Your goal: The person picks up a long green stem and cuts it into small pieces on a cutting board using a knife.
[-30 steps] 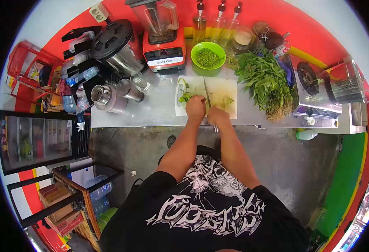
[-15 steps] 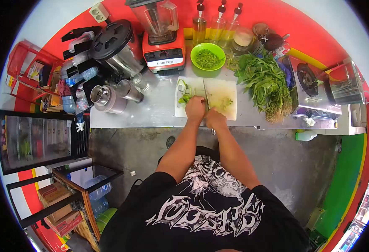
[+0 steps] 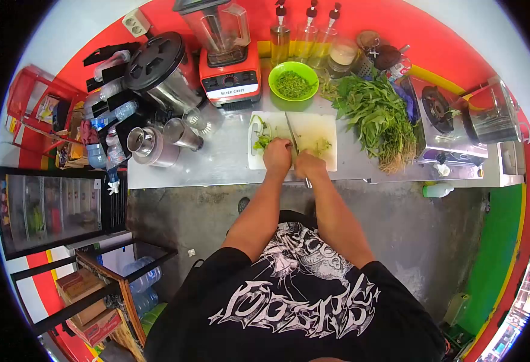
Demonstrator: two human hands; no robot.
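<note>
On the white cutting board (image 3: 320,125), my right hand (image 3: 309,165) is wrapped round the handle of a knife (image 3: 290,129). Its blade points away from me, the tip leaning left, and the handle's end shows below the fist. Just left of the blade, my left hand (image 3: 277,155) is closed on leafy green stems (image 3: 261,140), most of which stick out at its left side. Where the fingers meet the stems is partly hidden. Small chopped green bits (image 3: 321,146) lie on the board right of the knife.
Behind the board stands a lime-green bowl (image 3: 274,92) of chopped greens. A large bunch of leafy greens (image 3: 370,114) lies to the right, beside a gas stove (image 3: 452,148). A red blender (image 3: 231,78), metal cups (image 3: 182,134) and pump bottles (image 3: 306,42) stand around the counter.
The knife's blade has tilted further, its tip swinging left. Both hands stay close together over the board, and the whole view has shifted slightly.
</note>
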